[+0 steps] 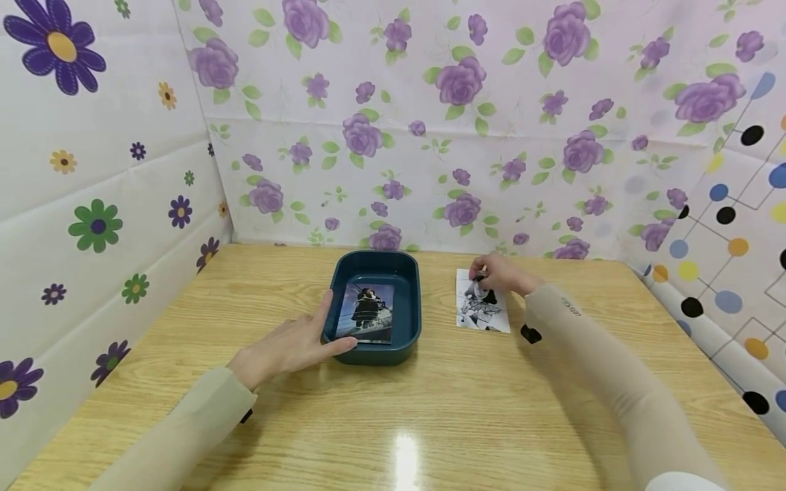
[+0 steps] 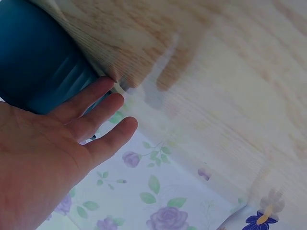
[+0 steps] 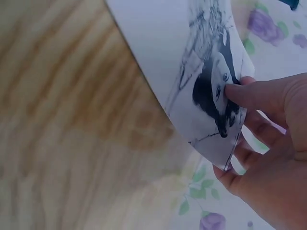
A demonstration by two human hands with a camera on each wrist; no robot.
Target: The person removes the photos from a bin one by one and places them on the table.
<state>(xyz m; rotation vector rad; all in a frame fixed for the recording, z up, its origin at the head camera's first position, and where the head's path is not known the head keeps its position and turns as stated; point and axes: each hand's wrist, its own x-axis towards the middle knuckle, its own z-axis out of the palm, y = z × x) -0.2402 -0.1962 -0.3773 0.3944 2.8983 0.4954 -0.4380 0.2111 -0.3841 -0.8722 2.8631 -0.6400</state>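
The wooden table (image 1: pixel 467 409) fills the lower half of the head view, with a dark blue tub (image 1: pixel 406 307) near the middle of the frame. The left hand (image 1: pixel 291 346) is at the tub's left side, fingers straight and spread, thumb by the near rim. In the tub lies a colour photo (image 1: pixel 366 314). Right of centre is a black-and-white picture (image 1: pixel 482 316), its far end pinched by the right hand (image 1: pixel 500 273), thumb on its face. It looks light and thin; I'd expect it to bend easily and crease if squeezed. An edge or corner seems the best hold.
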